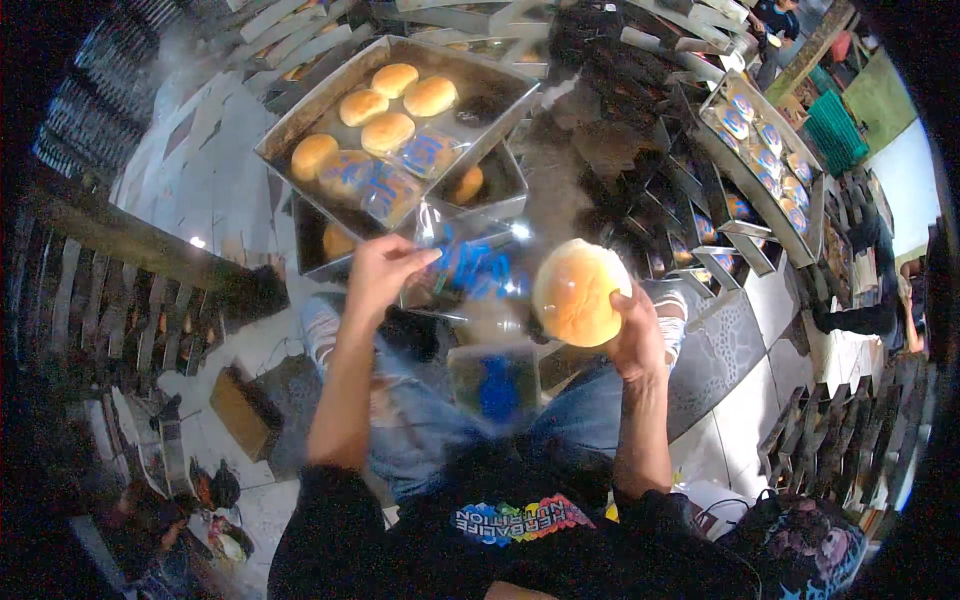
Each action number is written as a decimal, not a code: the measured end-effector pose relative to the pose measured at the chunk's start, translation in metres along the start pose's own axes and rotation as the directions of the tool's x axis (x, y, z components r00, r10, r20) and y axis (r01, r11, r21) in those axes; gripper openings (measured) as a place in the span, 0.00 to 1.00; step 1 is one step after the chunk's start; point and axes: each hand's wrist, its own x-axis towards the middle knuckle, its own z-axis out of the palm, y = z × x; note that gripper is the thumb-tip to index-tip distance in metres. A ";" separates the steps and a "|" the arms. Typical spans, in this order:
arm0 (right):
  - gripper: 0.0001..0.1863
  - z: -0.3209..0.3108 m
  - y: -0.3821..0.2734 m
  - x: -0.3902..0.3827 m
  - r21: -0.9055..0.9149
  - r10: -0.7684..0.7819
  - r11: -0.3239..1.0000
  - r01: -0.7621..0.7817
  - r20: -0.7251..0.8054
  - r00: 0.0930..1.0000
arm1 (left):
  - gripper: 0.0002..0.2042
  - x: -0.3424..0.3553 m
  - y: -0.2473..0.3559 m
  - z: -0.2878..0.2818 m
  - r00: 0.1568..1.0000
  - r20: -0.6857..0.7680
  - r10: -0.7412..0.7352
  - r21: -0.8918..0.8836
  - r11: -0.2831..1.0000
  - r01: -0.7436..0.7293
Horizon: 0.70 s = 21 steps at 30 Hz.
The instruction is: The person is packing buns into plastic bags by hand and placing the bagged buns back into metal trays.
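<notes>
My right hand (pixel 636 330) grips a golden round bun (pixel 580 292) by its right side, raised above my lap. My left hand (pixel 385 275) pinches the edge of a clear plastic bag (pixel 475 268) with blue print; the bag spreads toward the bun, and I cannot tell whether they touch. In front of me stands a metal tray (pixel 285 140) with several bare buns (pixel 387 132) and a few wrapped buns (pixel 385 188) in blue-printed bags. Between my thighs lies something flat and clear with a blue patch (pixel 497 385), perhaps more bags.
Another tray (pixel 510 205) with buns sits under the first. At the right, a tilted tray (pixel 812 235) holds several wrapped buns, beside stacked trays (pixel 690 215). A brown box (pixel 245 412) stands on the tiled floor at the left. Other people are at the right edge and top right.
</notes>
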 end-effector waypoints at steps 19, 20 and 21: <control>0.22 0.039 0.048 0.004 0.268 0.084 0.959 -0.097 0.061 0.995 | 0.36 -0.013 0.013 0.058 0.932 0.342 0.119 -0.940 0.046 0.339; 0.22 0.045 0.056 0.009 0.269 0.081 0.958 -0.095 0.066 0.995 | 0.37 -0.023 0.024 0.074 0.934 0.287 0.211 -0.954 -0.023 0.299; 0.21 0.054 0.063 0.013 0.292 0.010 0.956 -0.005 -0.016 1.000 | 0.33 -0.034 0.025 0.085 0.950 0.221 0.222 -0.966 -0.086 0.245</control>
